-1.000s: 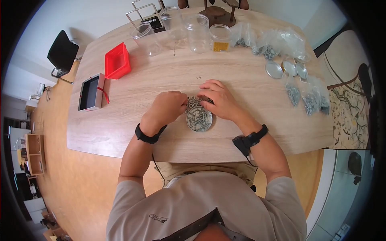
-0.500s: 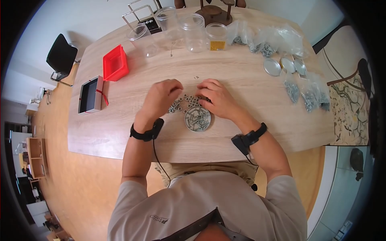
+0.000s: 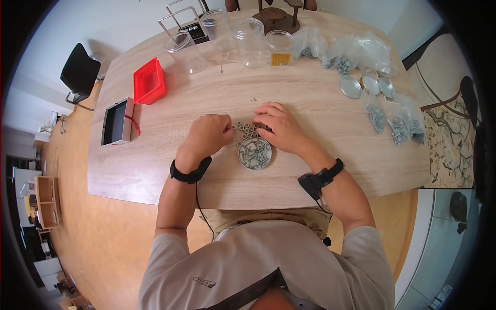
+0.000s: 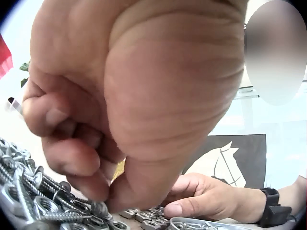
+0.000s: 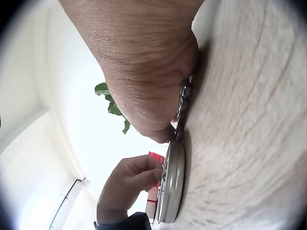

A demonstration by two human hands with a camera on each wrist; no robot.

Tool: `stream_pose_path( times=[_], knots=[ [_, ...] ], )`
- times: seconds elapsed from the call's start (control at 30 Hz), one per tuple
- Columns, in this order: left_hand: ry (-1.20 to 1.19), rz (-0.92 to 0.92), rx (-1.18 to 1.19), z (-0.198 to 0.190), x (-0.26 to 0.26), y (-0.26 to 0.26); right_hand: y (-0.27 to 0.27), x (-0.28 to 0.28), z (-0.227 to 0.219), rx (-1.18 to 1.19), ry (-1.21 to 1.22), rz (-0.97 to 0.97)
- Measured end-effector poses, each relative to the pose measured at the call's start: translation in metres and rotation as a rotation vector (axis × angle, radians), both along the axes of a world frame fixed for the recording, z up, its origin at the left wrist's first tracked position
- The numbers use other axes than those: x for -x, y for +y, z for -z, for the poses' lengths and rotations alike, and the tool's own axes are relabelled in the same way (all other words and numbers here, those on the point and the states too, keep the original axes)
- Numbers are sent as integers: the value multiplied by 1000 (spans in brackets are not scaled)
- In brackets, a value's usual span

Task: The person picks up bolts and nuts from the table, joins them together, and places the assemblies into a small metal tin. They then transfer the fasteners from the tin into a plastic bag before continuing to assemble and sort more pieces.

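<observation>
My left hand (image 3: 208,135) bends over a pile of mixed screws and nuts (image 4: 36,189), mostly hidden beneath it in the head view. Its thumb and forefinger meet at a grey screw (image 4: 100,209), pinching it by the head. A cluster of nuts (image 3: 248,130) lies flat between both hands. My right hand (image 3: 283,129) rests on the table, fingers loosely curved beside the nuts, its thumb at their edge. Close in front of the nuts is a round metal lid (image 5: 175,187) with several screws (image 3: 254,154) in it.
A red basket (image 3: 149,82) and a dark-lined box (image 3: 117,124) stand at the left. Clear plastic jars (image 3: 249,44) line the back. Plastic bags of hardware (image 3: 341,54) and metal lids (image 3: 351,87) lie at the right. A small bit (image 3: 253,100) lies beyond the hands.
My left hand moved from beside the lid leftward and up, uncovering the pile, then came down over it with fingers curled. My right hand has stayed by the nuts.
</observation>
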State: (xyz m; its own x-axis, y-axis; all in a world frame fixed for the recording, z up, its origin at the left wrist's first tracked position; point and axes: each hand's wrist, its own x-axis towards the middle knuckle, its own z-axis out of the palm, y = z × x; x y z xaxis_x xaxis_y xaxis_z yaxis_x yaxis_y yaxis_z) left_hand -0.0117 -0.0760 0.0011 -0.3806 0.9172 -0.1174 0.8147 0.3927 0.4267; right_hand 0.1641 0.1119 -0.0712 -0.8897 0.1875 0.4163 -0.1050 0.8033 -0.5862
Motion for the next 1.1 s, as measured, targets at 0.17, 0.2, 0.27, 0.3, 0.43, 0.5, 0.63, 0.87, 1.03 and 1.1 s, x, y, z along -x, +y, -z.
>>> stream_pose_path(
  times=[0.17, 0.2, 0.27, 0.3, 0.43, 0.5, 0.63, 0.87, 1.03, 1.1],
  knots=[
    [-383, 67, -129, -21, -9, 3, 0, 1, 2, 3, 13, -5],
    [-311, 44, -170, -17, 1, 3, 1, 2, 2, 2, 20, -8],
    [-188, -19, -137, -18, 16, -7, 2, 1, 0, 38, 8, -23],
    [-137, -60, -65, -22, 24, -15, 3, 0, 0, 56, 2, -31],
    [-63, -25, 33, -16, 28, -35, 3, -1, -1, 9, -17, -91],
    [-53, -56, 20, -13, 20, -36, 3, 0, 3, 13, -35, -134],
    [-86, -93, -6, -9, 11, -24, -2, -3, -2, -77, -77, -143],
    [-98, -15, -139, 5, 5, 10, -4, -5, -11, -93, -129, -83],
    [-36, 13, -191, 18, 21, 12, 0, -5, -6, -46, -28, 2],
    [-6, 14, -195, 19, 25, 9, 1, -1, -2, -17, 33, 22]
  ],
)
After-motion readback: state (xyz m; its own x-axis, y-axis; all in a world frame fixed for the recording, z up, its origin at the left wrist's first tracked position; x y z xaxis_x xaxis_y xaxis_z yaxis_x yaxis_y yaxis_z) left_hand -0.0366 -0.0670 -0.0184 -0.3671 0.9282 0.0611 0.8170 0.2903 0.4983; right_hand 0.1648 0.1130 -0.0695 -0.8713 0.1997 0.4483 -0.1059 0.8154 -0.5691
